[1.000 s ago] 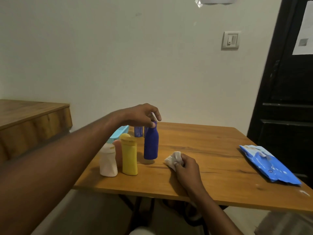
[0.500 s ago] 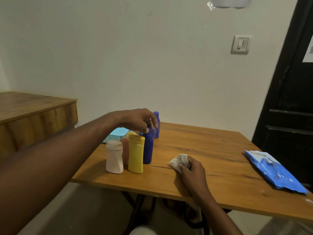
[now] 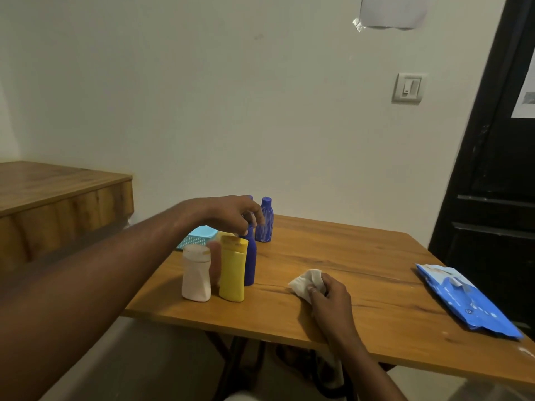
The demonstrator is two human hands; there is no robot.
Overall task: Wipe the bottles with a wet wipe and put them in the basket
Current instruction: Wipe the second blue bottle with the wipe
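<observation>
blue plastic first: the tall blue bottle (image 3: 250,261) stands upright on the table (image 3: 362,256), just behind the yellow bottle (image 3: 233,273). my left hand (image 3: 231,214) is over its cap with the fingers curled down around it. whether they pinch the cap or only touch it, i cannot tell. my right hand (image 3: 328,298) is clamped on the crumpled wet wipe (image 3: 307,280), resting on the wood to the right of the cluster.

i judge little is done. the white bottle (image 3: 196,277), the pinkish bottle (image 3: 214,261), the yellow and the tall blue all stand on the table, with a small blue bottle (image 3: 265,224) further back. i see none rising out of the teal basket (image 3: 199,232), whose inside is hidden. it sits behind the cluster, so the front bottles stand in my way. the blue wipes pack (image 3: 463,302) lies well apart, near the right edge.
</observation>
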